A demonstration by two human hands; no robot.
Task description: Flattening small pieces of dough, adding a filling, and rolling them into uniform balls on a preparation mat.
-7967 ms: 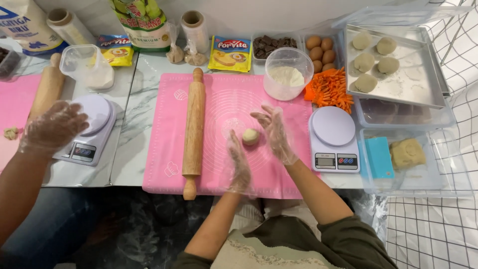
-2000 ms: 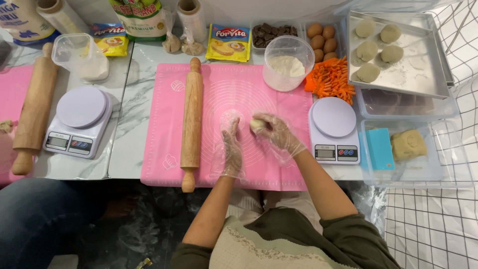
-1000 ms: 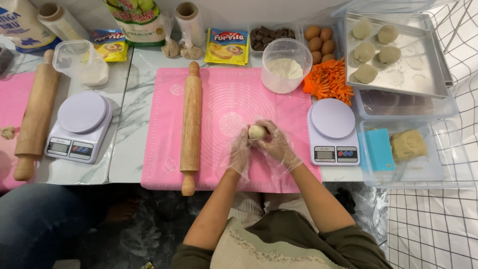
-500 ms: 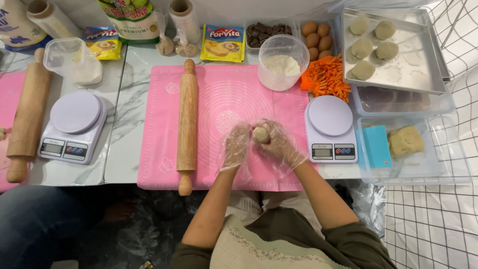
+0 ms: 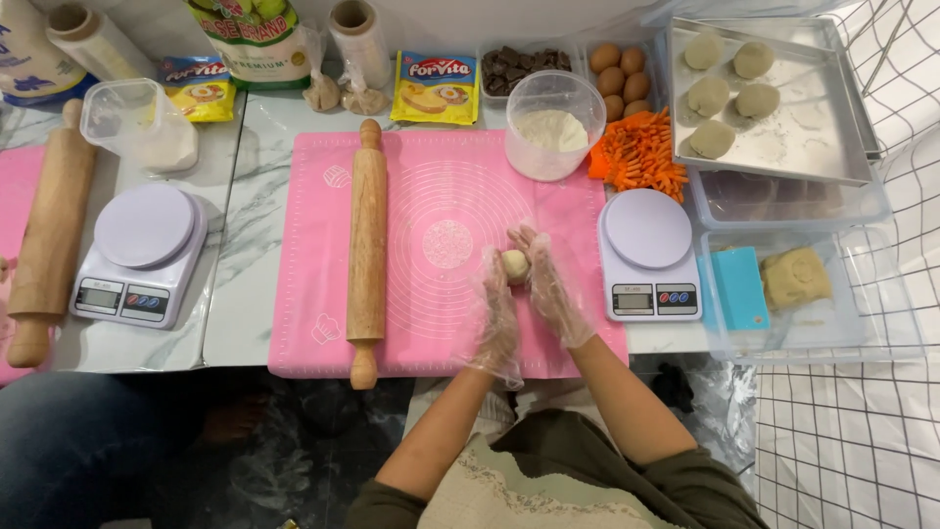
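A small pale dough ball (image 5: 514, 264) sits between my two hands, just above the pink silicone mat (image 5: 431, 196). My left hand (image 5: 497, 315) and my right hand (image 5: 548, 284) both wear clear plastic gloves and cup the ball from either side. A wooden rolling pin (image 5: 367, 250) lies lengthwise on the mat's left part, apart from my hands.
A white kitchen scale (image 5: 648, 253) stands right of the mat, and a metal tray (image 5: 813, 137) with several dough balls behind it. A clear tub (image 5: 847, 313) holds a blue scraper and a dough lump. A flour bowl (image 5: 554, 125), orange strips, eggs, a second scale (image 5: 143, 251) and a second rolling pin (image 5: 51, 235) surround the mat.
My hands lifted the dough ball off the mat, brought it closer to me and closed around it. The other person's gloved hand at the left scale has left the view.
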